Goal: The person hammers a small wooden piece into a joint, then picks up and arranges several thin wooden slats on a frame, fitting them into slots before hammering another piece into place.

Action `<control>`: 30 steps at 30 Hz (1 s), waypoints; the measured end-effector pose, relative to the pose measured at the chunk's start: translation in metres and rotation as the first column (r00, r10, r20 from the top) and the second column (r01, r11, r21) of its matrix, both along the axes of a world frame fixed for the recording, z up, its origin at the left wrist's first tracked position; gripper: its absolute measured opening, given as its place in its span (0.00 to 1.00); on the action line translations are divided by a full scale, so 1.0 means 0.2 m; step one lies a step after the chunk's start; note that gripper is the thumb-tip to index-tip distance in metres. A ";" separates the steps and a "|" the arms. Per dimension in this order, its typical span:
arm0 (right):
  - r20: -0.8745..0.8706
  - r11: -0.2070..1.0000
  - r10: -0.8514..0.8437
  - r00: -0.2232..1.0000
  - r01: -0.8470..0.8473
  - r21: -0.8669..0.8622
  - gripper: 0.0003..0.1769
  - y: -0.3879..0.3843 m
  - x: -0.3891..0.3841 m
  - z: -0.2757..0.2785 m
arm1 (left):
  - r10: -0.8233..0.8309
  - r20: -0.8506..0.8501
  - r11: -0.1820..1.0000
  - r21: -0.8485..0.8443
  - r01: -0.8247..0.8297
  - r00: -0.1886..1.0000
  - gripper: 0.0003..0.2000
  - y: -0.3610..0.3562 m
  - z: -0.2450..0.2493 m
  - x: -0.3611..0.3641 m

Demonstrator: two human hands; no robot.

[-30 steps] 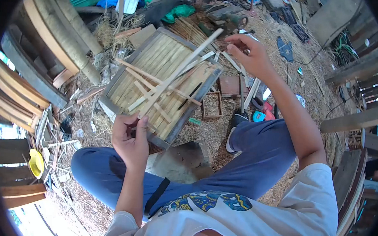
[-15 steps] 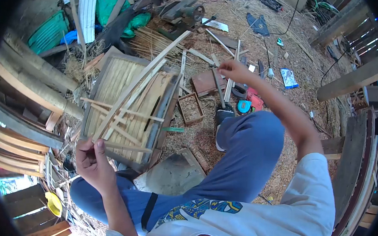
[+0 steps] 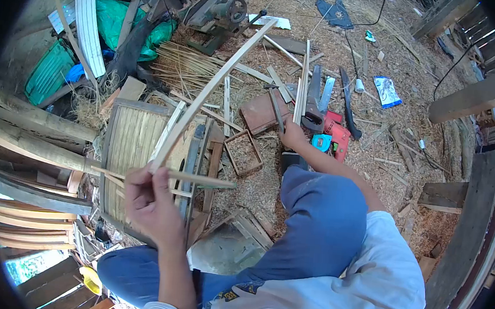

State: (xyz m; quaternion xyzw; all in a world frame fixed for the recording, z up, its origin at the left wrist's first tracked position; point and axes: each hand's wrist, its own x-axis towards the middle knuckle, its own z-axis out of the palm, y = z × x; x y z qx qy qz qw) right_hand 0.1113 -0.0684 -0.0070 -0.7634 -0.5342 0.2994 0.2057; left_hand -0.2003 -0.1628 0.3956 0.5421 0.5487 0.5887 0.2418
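My left hand [image 3: 155, 205] pinches thin wooden strips between thumb and fingers. A long wooden strip [image 3: 215, 83] rises from it toward the upper right, and a shorter wooden strip [image 3: 205, 180] sticks out sideways. Beneath them lies a slatted wooden panel [image 3: 137, 129] in a dark frame. My right hand [image 3: 293, 136] is closed around the lower handle end of a hammer [image 3: 276, 106], whose head points away from me beside a brown box [image 3: 257, 110]. The fingers are partly hidden. Narrow strips [image 3: 304, 84] stand close to the right hand.
A handsaw [image 3: 314, 96], a red power tool [image 3: 338, 132], a turquoise tape measure [image 3: 320, 142] and a dark-handled blade [image 3: 349, 107] lie to the right. A small wooden frame [image 3: 243, 154] sits in the middle. Wood shavings cover the ground; a vise-like machine [image 3: 217, 17] stands behind.
My right hand has come down and nearer to me, onto the hammer's handle. My left hand has moved right with its strips, and the long strip now reaches further right.
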 end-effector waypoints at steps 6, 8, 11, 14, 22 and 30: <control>-0.501 0.916 -0.397 0.769 0.368 -0.160 0.20 0.03 0.10 0.17 | -0.158 0.096 0.987 0.042 0.155 0.983 0.07 0.33 -0.34 0.42; -0.671 0.851 -0.510 0.538 0.432 -0.300 0.18 0.00 0.17 0.37 | -0.187 0.070 0.981 0.067 0.182 0.980 0.08 0.47 -0.52 0.51; -0.776 0.824 -0.484 0.404 0.508 -0.250 0.10 -0.04 0.28 0.63 | -0.233 0.027 0.965 0.134 0.228 0.972 0.08 0.68 -0.78 0.65; -0.899 0.819 -0.407 0.161 0.500 -0.281 0.12 -0.02 0.38 0.80 | -0.273 -0.003 0.947 0.174 0.269 0.962 0.07 0.85 -1.03 0.74; -0.938 0.837 -0.303 0.168 0.519 -0.177 0.18 0.33 0.28 0.98 | -0.338 -0.255 0.902 0.186 0.389 0.906 0.10 0.93 -1.18 0.89; -0.865 0.878 -0.294 0.407 0.472 -0.076 0.18 0.43 0.22 0.93 | -0.365 -0.244 0.889 0.196 0.414 0.899 0.10 0.92 -1.32 0.90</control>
